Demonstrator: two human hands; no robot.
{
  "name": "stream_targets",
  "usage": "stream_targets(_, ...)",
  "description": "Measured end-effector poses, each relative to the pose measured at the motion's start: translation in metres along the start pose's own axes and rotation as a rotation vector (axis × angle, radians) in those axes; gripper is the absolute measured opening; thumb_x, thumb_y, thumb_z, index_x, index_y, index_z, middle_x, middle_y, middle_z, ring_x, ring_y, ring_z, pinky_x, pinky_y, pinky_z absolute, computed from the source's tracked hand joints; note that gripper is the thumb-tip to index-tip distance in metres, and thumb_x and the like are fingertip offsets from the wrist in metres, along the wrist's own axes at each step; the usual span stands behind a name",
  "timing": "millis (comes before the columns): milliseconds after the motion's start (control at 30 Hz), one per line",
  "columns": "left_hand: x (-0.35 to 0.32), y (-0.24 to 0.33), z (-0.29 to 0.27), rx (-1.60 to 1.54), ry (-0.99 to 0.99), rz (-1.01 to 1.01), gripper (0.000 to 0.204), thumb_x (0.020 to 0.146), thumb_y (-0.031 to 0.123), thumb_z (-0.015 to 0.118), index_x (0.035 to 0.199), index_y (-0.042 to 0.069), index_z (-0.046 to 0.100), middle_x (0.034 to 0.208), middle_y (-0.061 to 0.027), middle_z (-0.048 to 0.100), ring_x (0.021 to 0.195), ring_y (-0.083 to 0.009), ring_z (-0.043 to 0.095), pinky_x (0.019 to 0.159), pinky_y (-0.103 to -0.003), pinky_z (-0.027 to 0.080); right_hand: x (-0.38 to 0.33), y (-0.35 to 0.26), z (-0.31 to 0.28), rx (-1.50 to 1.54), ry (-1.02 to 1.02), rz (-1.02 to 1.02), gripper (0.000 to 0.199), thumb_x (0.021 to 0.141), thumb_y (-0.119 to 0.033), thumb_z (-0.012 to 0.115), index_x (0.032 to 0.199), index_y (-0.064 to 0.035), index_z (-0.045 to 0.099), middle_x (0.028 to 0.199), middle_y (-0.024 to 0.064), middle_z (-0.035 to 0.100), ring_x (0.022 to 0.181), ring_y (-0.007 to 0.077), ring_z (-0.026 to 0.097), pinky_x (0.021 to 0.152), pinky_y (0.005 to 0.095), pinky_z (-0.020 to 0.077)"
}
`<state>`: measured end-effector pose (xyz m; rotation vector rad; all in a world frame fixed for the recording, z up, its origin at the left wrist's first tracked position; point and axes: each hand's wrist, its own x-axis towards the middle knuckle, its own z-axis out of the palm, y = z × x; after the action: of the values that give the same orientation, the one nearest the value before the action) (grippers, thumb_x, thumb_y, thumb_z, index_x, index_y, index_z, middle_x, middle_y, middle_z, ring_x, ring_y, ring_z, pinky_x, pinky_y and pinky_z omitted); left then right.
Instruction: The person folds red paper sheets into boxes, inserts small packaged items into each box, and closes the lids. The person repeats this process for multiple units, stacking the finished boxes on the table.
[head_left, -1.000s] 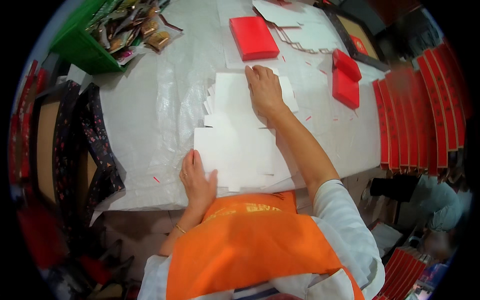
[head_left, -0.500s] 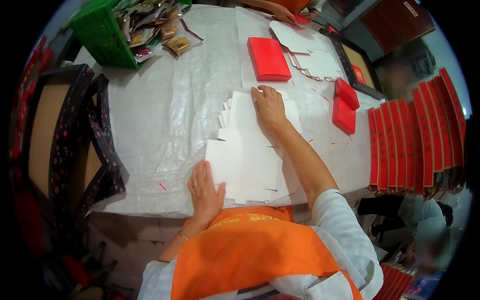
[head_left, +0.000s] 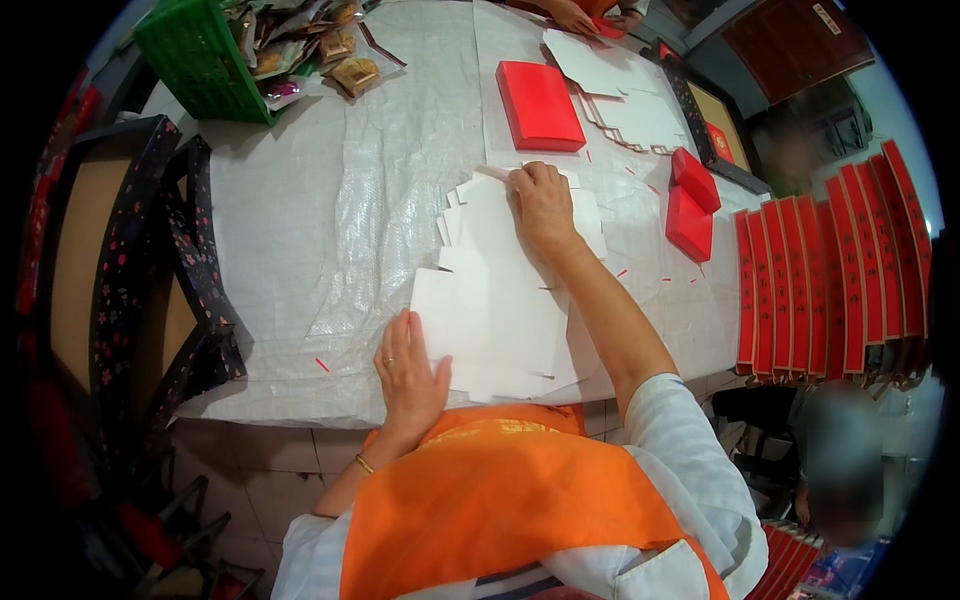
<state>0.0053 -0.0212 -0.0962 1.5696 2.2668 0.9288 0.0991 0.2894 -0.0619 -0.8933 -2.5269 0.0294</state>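
A white cardboard blank is spread on the counter, its left edge touched by the left hand, fingers straight, thumb spread. At the far end the right hand is curled, arm outstretched; its grip cannot be told.

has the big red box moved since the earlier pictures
No. Against the white-covered table, the big red box keeps its place beside the far white cards; only the camera's view shifted.

Right hand reaches forward, fingers bent; left hand rests nearer.
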Motion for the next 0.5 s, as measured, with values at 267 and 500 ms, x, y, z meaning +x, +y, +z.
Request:
stream_targets(267, 0.000, 0.001, -0.008, -0.123, -0.004, -0.023, 0.083, 0.084, 0.015, 0.070, 0.154, -0.002, 0.029, 0.156, -0.0222, 0.031, 0.143, -0.0394, 0.030, 0.116, -0.050, 0.023, 0.014, 0.047, -0.001, 0.111, -0.106, 0.077, 0.007, 0.091, -0.009, 0.061, 0.096, -0.0046, 0.058, 0.091, 0.0178, 0.062, 0.091, 0.0397, 0.062, 0.080, 0.0463, 0.0490)
stream_targets(500, -0.006, -0.014, -0.008, -0.543, 0.113, -0.053, 0.077, 0.085, 0.009, 0.062, 0.153, -0.002, 0.031, 0.156, -0.0225, 0.032, 0.143, -0.0388, 0.032, 0.117, -0.047, 0.030, 0.017, 0.067, -0.113, 0.325, 0.082, 0.230, 0.014, 0.096, -0.015, 0.058, 0.103, -0.0029, 0.056, 0.092, 0.0191, 0.063, 0.083, 0.0321, 0.064, 0.075, 0.0398, 0.0499)
